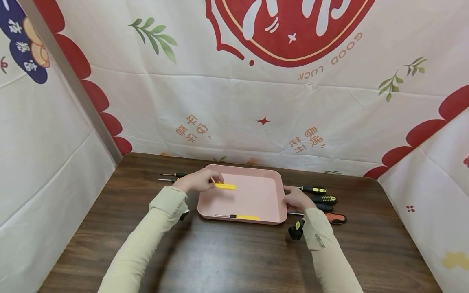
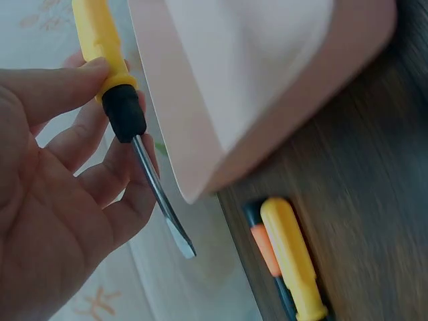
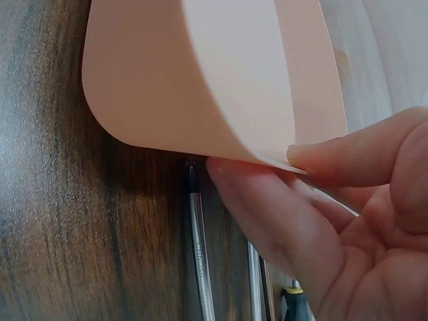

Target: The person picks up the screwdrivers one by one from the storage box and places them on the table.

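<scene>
My left hand [image 1: 202, 180] holds a yellow-handled screwdriver [image 1: 225, 186] over the left part of a pink tray [image 1: 253, 195]. In the left wrist view, thumb and fingers pinch its yellow handle [image 2: 100, 33], and the flat metal tip [image 2: 179, 237] points away from the handle. Inside the tray, along its near wall, lies another yellow-handled screwdriver [image 1: 247, 217]. My right hand [image 1: 297, 198] pinches the tray's right wall; the right wrist view has the thumb inside the rim [image 3: 267, 159] and the fingers outside.
Several screwdrivers lie right of the tray, one with an orange and black handle [image 1: 336, 218]. More screwdrivers [image 1: 172, 175] lie left of it, partly hidden by my left hand. The brown wooden table [image 1: 227, 256] meets a printed white cloth [image 1: 234, 114] behind and at both sides.
</scene>
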Demonstrator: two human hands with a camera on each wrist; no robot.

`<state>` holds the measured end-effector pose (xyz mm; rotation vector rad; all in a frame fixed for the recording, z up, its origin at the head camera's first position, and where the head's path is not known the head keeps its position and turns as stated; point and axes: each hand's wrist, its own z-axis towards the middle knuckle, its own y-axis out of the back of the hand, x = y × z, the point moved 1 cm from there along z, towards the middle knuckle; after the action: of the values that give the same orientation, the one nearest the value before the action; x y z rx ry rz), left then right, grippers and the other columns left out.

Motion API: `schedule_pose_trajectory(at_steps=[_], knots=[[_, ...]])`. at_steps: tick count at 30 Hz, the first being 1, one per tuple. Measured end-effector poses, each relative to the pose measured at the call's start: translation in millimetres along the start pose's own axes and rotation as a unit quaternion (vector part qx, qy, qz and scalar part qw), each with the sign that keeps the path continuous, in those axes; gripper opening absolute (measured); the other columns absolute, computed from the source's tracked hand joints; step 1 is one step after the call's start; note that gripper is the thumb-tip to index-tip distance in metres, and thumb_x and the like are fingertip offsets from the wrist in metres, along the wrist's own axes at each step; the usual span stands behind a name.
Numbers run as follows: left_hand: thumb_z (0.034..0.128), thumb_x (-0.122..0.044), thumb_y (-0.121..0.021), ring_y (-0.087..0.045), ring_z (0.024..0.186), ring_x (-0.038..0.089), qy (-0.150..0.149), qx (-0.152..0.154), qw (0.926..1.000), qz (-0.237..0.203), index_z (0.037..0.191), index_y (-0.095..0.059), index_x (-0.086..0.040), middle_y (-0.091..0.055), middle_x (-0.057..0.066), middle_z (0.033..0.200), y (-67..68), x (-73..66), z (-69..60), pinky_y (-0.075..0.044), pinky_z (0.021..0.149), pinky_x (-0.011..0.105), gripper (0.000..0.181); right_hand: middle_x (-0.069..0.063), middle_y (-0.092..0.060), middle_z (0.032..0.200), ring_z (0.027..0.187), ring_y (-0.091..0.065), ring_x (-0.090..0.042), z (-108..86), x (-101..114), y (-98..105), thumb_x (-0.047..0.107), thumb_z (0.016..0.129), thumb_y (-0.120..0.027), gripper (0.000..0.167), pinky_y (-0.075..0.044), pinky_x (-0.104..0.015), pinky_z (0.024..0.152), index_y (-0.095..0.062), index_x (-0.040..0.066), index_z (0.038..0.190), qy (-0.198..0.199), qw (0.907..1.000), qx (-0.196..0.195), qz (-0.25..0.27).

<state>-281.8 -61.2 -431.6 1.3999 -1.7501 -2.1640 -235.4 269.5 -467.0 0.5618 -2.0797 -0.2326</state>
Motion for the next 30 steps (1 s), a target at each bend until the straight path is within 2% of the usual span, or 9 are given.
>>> schedule_pose_trajectory(at_steps=[7, 16, 23, 26, 30], knots=[[0.0836, 0.006, -0.052, -0.057, 0.087, 0.017, 0.033, -0.022, 0.9992, -0.005, 0.098, -0.062, -0.005, -0.063, 0.007, 0.094, 9.1, 16.0, -18.7, -0.049, 0.077, 0.031, 0.021, -0.021, -0.058, 0.099, 0.063, -0.063, -0.020, 1.3, -1, 0, -0.008, 0.079, -0.043, 0.066, -0.055, -0.034, 0.057, -0.021, -0.004, 0.141, -0.002, 1.0000, -0.001, 0.004], [0.0805, 0.007, -0.056, -0.055, 0.079, 0.015, 0.041, -0.054, 0.9976, -0.010, 0.094, -0.062, -0.006, -0.064, 0.004, 0.086, 17.0, 37.2, -37.2, -0.048, 0.072, 0.033, 0.020, -0.023, -0.057, 0.104, 0.063, -0.063, -0.020, 1.3, -1, -1, -0.008, 0.078, -0.043, 0.068, -0.055, -0.034, 0.057, -0.019, -0.003, 0.142, -0.002, 1.0000, -0.003, 0.000], [0.0810, 0.008, -0.056, -0.056, 0.081, 0.018, 0.080, -0.091, 0.9925, -0.018, 0.094, -0.062, -0.004, -0.063, 0.006, 0.086, 17.8, 48.7, -54.9, -0.048, 0.074, 0.036, 0.018, -0.023, -0.060, 0.099, 0.062, -0.063, -0.020, 0.5, -1, -1, -0.008, 0.079, -0.043, 0.070, -0.054, -0.034, 0.056, -0.017, -0.001, 0.143, 0.006, 0.9999, 0.007, 0.008], [0.0815, 0.007, -0.057, -0.056, 0.083, 0.019, 0.094, -0.093, 0.9911, -0.018, 0.095, -0.062, -0.004, -0.063, 0.008, 0.091, 18.4, 53.4, -61.8, -0.048, 0.076, 0.037, 0.018, -0.024, -0.061, 0.096, 0.064, -0.064, -0.023, 0.9, -2, -1, -0.009, 0.078, -0.042, 0.071, -0.055, -0.035, 0.057, -0.016, 0.001, 0.144, 0.007, 0.9997, 0.011, 0.022], [0.0818, 0.006, -0.056, -0.054, 0.084, 0.020, 0.108, -0.093, 0.9896, -0.016, 0.096, -0.063, -0.005, -0.063, 0.009, 0.094, 18.7, 61.0, -70.1, -0.048, 0.077, 0.038, 0.019, -0.024, -0.059, 0.101, 0.067, -0.065, -0.023, 1.7, -2, -1, -0.009, 0.079, -0.042, 0.070, -0.055, -0.037, 0.059, -0.017, 0.000, 0.143, 0.006, 0.9996, 0.011, 0.024]])
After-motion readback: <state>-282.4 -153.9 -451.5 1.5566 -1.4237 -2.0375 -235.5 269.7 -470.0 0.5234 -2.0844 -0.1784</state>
